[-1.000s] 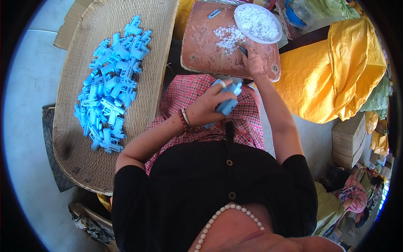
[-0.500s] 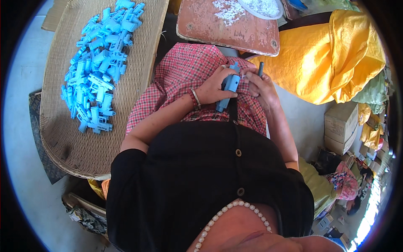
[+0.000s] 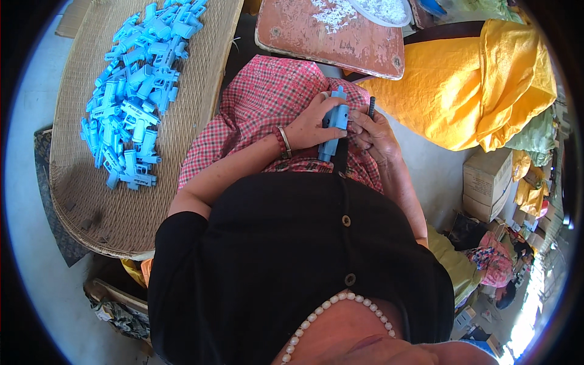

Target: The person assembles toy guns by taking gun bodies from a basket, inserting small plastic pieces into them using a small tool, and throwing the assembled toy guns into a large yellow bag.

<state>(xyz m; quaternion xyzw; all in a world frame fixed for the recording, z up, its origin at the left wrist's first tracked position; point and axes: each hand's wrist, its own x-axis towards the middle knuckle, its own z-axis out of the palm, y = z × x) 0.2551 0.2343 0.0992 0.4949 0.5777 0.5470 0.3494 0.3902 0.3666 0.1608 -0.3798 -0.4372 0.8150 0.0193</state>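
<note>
Above my lap, my left hand [image 3: 311, 125] is closed round a light-blue plastic toy pistol [image 3: 334, 125], its thumb across the body. A small dark round hole shows on the toy's side. Close against that side is my right hand [image 3: 376, 135], fingers bent and pressed together, with a slim dark rod-like tool [image 3: 371, 107] sticking up out of them. The tool's lower end is hidden by the fingers. Whether a small white part is also between the fingertips and the toy I cannot make out.
On my left, a large woven tray [image 3: 76, 210] holds a heap of light-blue toy pistols [image 3: 131, 100]. Ahead stands a worn reddish wooden stool [image 3: 328, 45] with small white plastic pieces [image 3: 334, 15] and a bowl of them. A yellow sack [image 3: 450, 91] and a cardboard box [image 3: 486, 182] are on the right.
My right fingertips have moved in closer to the toy's side; the white piece seen at them earlier is no longer visible. The left hand still holds the toy pistol.
</note>
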